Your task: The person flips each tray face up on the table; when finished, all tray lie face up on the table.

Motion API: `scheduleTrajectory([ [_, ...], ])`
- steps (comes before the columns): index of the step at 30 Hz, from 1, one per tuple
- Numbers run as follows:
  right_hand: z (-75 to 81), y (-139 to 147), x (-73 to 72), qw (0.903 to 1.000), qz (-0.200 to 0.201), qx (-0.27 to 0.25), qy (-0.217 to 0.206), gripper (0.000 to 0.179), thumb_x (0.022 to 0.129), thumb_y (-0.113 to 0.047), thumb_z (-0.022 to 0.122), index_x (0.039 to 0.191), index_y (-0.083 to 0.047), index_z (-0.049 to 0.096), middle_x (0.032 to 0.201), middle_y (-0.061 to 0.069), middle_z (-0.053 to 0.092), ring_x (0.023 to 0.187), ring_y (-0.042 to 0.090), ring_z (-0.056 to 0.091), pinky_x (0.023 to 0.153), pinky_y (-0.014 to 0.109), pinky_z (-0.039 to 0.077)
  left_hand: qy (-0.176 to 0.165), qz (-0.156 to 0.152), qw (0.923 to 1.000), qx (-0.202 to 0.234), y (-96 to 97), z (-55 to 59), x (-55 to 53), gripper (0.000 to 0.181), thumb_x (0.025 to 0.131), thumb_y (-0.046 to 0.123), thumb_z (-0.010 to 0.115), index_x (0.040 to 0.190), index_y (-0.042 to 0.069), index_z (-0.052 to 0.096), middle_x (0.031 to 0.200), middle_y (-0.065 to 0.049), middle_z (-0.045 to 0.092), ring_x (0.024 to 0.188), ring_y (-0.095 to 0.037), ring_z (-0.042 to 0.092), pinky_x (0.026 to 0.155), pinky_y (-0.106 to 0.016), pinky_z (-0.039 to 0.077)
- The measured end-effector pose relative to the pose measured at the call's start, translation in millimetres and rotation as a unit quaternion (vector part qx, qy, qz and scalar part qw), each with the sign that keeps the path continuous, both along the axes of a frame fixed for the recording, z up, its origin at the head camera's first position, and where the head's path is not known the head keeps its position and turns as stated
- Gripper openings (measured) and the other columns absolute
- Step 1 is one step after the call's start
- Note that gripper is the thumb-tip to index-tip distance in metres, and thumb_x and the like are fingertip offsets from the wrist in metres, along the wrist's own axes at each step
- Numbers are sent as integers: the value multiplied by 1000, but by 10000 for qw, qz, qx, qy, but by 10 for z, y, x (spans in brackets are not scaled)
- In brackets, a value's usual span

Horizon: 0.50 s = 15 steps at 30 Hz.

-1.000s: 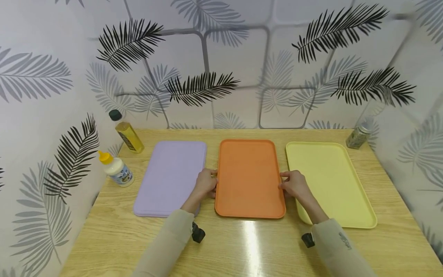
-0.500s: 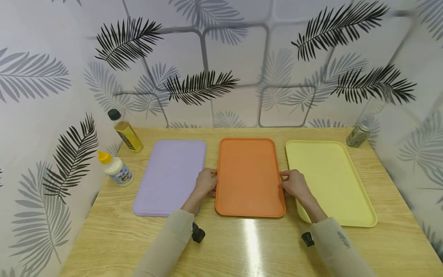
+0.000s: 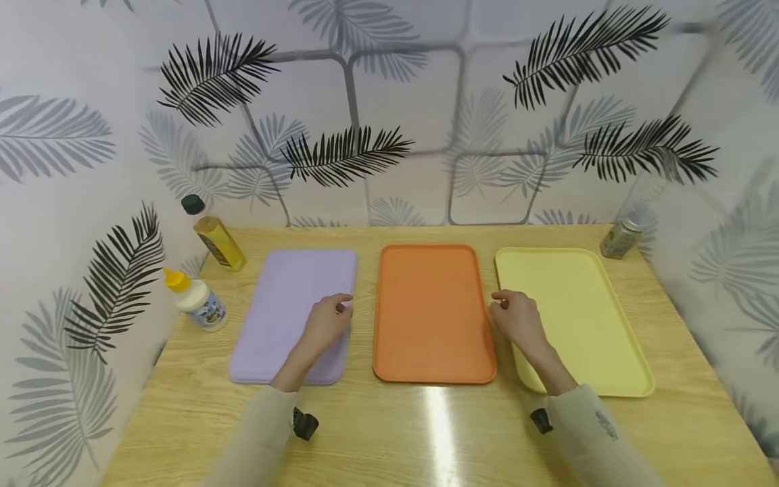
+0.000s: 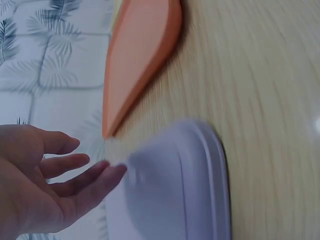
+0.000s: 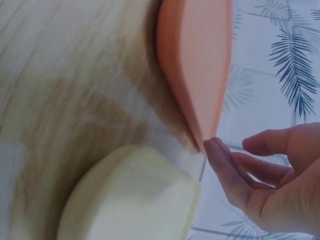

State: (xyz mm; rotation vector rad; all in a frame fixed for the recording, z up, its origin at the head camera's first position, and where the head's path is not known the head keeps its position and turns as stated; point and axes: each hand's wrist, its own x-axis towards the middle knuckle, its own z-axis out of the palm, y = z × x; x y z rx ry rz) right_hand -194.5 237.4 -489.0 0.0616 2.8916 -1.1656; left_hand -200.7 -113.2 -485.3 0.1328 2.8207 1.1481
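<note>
Pt of lilac tray (image 3: pixel 292 284) hidden by L hand (image 3: pixel 326 323), pt of yellow tray (image 3: pixel 569 304) by R hand (image 3: pixel 518 319); orange tray (image 4: pixel 142 45) cut off in wrist views; R sleeve (image 3: pixel 587 423) txt too small

Left hand (image 3: pixel 324 323) off orange tray (image 3: pixel 433 314), now over purple tray (image 3: pixel 285 291).

Head view: from the person's head, facing forward and down, far enough off to span the bench (image 3: pixel 371 433) and the leaf-patterned wall (image 3: pixel 408 108). Left-wrist view: low and close beside the left hand (image 4: pixel 50 195), turned sideways so the bench stands at right, the lilac tray (image 4: pixel 160 190) foremost. Right-wrist view: close by the right hand (image 5: pixel 270 185), turned the opposite way, the yellow tray (image 5: pixel 140 200) foremost. All three share the orange tray (image 3: pixel 435 318)
</note>
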Motion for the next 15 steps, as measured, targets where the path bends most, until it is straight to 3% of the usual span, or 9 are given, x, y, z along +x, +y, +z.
scheduleTrajectory([
  [2, 42, -43, 0, 9996, -34, -160, 223, 36, 91, -7, 47, 119, 9, 62, 84, 18, 68, 48, 11, 47, 41, 22, 34, 167, 69, 9998, -100, -191, 28, 24, 36, 92, 6, 54, 126, -5, 59, 107, -22, 64, 92, -33, 63, 76, -39, 54],
  [5, 102, -122, -1, 9978, 35, -428, 496, 33, 91, -4, 48, 117, 10, 64, 86, 21, 69, 57, 20, 62, 44, 21, 43, 367, 178, 9985, -378, -476, 13, 55, 37, 93, 6, 54, 127, -7, 56, 122, -29, 54, 114, -44, 52, 96, -53, 44],
  [9, 181, -288, -7, 9949, 233, -782, 600, 29, 93, -2, 50, 115, 10, 64, 90, 24, 68, 76, 33, 68, 56, 25, 54, 426, 145, 9958, -793, -806, -63, 79, 42, 95, 10, 56, 132, -9, 50, 132, -33, 45, 123, -51, 40, 103, -59, 35],
  [15, 204, -693, -31, 9934, 619, -783, 558, 31, 93, -4, 53, 120, 4, 64, 99, 18, 68, 84, 30, 67, 59, 29, 52, 495, 88, 9883, -1443, -1153, -156, 62, 52, 97, 19, 57, 137, -11, 42, 141, -36, 33, 132, -53, 25, 108, -62, 25],
])
